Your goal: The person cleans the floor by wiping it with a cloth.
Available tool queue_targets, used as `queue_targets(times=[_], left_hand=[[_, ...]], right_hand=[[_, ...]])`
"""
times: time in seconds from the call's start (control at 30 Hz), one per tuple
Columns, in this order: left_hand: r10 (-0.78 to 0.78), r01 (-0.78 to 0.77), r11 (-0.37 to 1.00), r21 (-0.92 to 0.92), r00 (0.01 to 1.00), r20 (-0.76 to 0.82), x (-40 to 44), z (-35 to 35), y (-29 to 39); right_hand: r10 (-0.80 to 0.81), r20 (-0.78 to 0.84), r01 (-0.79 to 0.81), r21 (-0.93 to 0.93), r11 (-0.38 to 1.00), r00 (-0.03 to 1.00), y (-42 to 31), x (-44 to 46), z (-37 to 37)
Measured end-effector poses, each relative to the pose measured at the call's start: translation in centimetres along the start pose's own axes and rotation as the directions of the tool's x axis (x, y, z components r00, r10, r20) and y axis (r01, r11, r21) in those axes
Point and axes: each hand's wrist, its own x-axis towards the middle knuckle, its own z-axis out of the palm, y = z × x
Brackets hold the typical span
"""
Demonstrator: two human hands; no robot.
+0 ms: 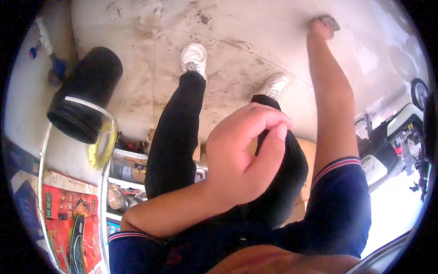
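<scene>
My left hand (246,157) hangs in front of my legs, its fingers curled and the thumb tip close to the index finger. I see nothing in it. At the far end of my outstretched right arm, my right hand (322,30) grips a crumpled grey rag (329,21). The rag appears to press on the pale, dirt-marked floor (237,27). Part of the rag is covered by the hand, and its fingers show only in part.
My white shoes (194,57) stand on the stained floor. To the left are a black cylinder (86,93), a yellow coil (102,150), a white metal frame (43,150) with red packages (68,201), and loaded shelves (130,182). A motorbike-like vehicle (392,137) stands at right.
</scene>
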Motion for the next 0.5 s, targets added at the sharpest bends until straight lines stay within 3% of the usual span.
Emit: queue_targets(times=[0.07,0.1,0.13,0.17,0.2,0.23,0.27,0.3,0.33,0.37,0.43,0.47,0.5], left_hand=[[-0.058,0.057,0.997,-0.052,0.998,-0.008,0.0,-0.1,0.6],[-0.045,0.045,0.998,-0.048,0.999,0.001,0.1,-0.2,0.8],[-0.025,0.026,0.999,-0.045,1.000,0.012,0.3,-0.3,1.0],[-0.021,0.021,0.998,-0.058,1.000,-0.008,0.6,0.0,0.9],[-0.022,0.020,0.997,-0.071,0.999,-0.026,0.6,0.5,0.8],[-0.025,0.022,0.996,-0.081,0.999,-0.046,0.6,0.8,0.6],[0.018,-0.023,0.998,-0.061,0.996,-0.084,0.5,0.9,0.3],[0.065,-0.070,0.997,-0.033,0.990,-0.122,0.8,0.7,-0.3],[0.109,-0.111,0.994,-0.005,0.981,-0.158,1.1,0.5,-0.8],[0.106,-0.093,0.993,0.067,0.964,-0.244,1.2,-0.1,-1.1],[0.084,-0.079,0.996,0.030,0.882,-0.463,1.9,-0.6,-1.5],[0.042,-0.115,0.988,-0.102,0.841,-0.540,2.3,-0.6,-1.9],[0.048,-0.131,0.985,-0.114,0.835,-0.548,2.3,-0.6,-2.0]], right_hand=[[-0.152,-0.095,0.160,0.080,0.984,0.984,-3.6,-6.3,5.9],[-0.347,0.156,0.381,-0.336,0.862,0.925,-7.1,-10.6,6.0],[-0.739,0.073,0.656,-0.525,0.542,0.670,-3.1,-9.7,11.1],[-0.446,0.135,0.455,-0.046,0.889,0.885,-4.1,-13.0,13.8],[-0.536,0.207,0.570,-0.187,0.800,0.819,-4.0,-16.3,16.3],[-0.576,0.418,0.708,-0.326,0.627,0.702,-7.4,-21.8,15.6],[-0.584,0.474,0.708,-0.130,0.694,0.659,-7.8,-25.3,16.7],[-0.283,0.784,0.761,-0.338,0.554,0.553,-9.2,-28.1,17.9],[-0.305,0.855,0.753,-0.139,0.643,0.418,-11.1,-30.9,17.2],[-0.350,0.895,0.830,-0.040,0.556,0.278,-11.0,-32.8,18.0],[-0.232,0.894,0.527,-0.005,0.850,0.383,-11.0,-35.6,17.2],[-0.161,0.891,0.345,0.005,0.939,0.425,-11.8,-36.1,15.3],[-0.094,0.926,0.256,-0.003,0.967,0.365,-13.0,-35.4,13.4]])
